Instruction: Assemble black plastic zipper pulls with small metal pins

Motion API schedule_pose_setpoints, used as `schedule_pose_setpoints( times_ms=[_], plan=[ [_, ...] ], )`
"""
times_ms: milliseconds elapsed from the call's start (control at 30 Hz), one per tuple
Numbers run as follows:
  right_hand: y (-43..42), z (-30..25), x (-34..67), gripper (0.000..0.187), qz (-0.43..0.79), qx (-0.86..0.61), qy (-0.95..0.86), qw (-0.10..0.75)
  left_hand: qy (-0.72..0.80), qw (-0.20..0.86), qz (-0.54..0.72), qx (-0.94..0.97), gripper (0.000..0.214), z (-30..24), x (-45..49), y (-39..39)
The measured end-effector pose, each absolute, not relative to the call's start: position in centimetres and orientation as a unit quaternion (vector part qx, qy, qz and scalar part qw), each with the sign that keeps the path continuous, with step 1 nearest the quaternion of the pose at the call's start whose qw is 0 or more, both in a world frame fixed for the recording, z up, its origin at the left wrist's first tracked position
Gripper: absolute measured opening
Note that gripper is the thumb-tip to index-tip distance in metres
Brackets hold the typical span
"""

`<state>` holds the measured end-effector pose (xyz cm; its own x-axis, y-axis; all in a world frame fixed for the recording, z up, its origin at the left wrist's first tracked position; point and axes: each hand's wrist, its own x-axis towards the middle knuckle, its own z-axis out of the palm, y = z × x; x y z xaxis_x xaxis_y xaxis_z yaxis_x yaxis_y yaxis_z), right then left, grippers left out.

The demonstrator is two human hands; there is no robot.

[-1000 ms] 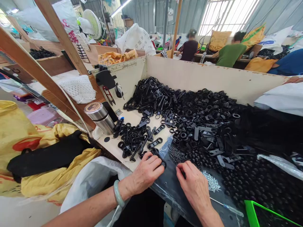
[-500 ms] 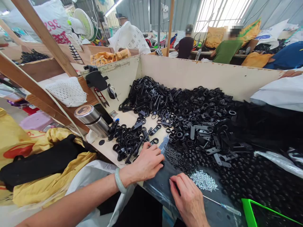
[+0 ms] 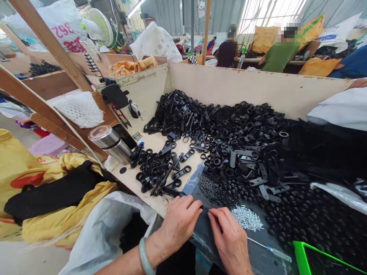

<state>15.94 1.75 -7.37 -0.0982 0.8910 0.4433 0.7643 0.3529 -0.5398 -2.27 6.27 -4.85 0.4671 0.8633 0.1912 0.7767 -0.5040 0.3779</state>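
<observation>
My left hand [image 3: 182,219], with a pale green bangle [image 3: 145,256] on its wrist, is closed at the front edge of the dark work mat [image 3: 200,225]. Its thumb and fingers pinch together over something dark, mostly hidden. Just beyond its knuckles lies a small pile of black plastic lever-shaped parts [image 3: 156,168] with ring ends. Facing it, a short gap away, my right hand [image 3: 231,238] is also closed in a pinch; what its fingertips hold, if anything, is too small to name. Silver pins [image 3: 247,218] and a screwdriver [image 3: 276,253] lie beside it.
Big heaps of black levers [image 3: 180,114], black rings [image 3: 246,122] and black balls [image 3: 312,217] fill the bench. A green-rimmed tray [image 3: 301,256] is at front right. A steel flask [image 3: 110,143] stands left. Beyond the partition [image 3: 229,82] several people sit.
My left hand has drawn back from the near lever pile towards my body, close to my right hand, uncovering levers there. My right hand has stayed nearly still.
</observation>
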Motion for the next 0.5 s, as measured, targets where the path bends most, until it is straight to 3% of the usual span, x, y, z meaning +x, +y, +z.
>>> schedule_pose_setpoints(
  times_ms=[100, 267, 500],
  plan=[
    [1.7, -7.1, 16.1, 0.015, 0.111, -0.556, -0.729, 0.384, 0.5, 0.064, 0.215, 0.836, 0.016, -6.2, -2.5, 5.9],
    [1.7, -6.6, 16.7, 0.012, 0.169, -0.546, -0.711, 0.411, 0.501, 0.093, 0.271, 0.816, 0.019, -5.2, -3.6, 6.7],
    [1.9, -6.0, 17.0, 0.023, -0.01, -0.522, -0.801, 0.294, 0.529, 0.09, 0.223, 0.814, 0.016, -2.2, -3.9, 9.1]
  ],
)
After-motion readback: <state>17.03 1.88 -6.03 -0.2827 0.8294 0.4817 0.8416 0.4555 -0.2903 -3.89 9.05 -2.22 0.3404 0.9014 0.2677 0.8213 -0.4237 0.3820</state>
